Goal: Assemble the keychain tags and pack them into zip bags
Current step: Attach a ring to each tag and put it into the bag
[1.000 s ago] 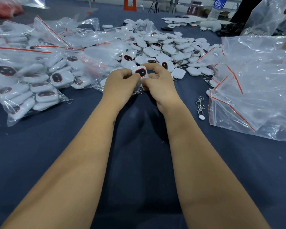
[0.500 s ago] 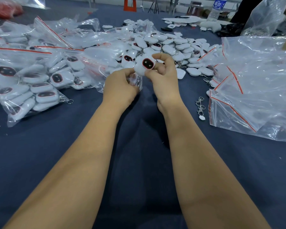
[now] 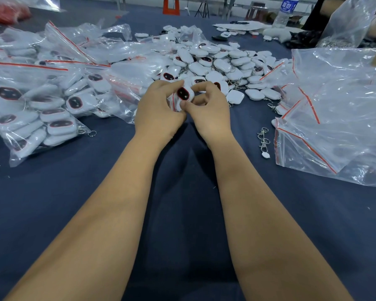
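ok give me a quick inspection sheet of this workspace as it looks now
surface: dark blue cloth-covered table.
job's things: white tag held between both hands; loose tag pile behind; filled zip bags at left; empty zip bags at right.
clutter: metal clasps on the cloth; water bottle at far edge.
grippers: left hand and right hand both pinch the tag.
cables: nothing seen.
surroundings: orange stool beyond the table.

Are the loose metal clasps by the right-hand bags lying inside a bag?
No, the metal clasps lie bare on the dark blue table cloth, just left of the empty zip bags.
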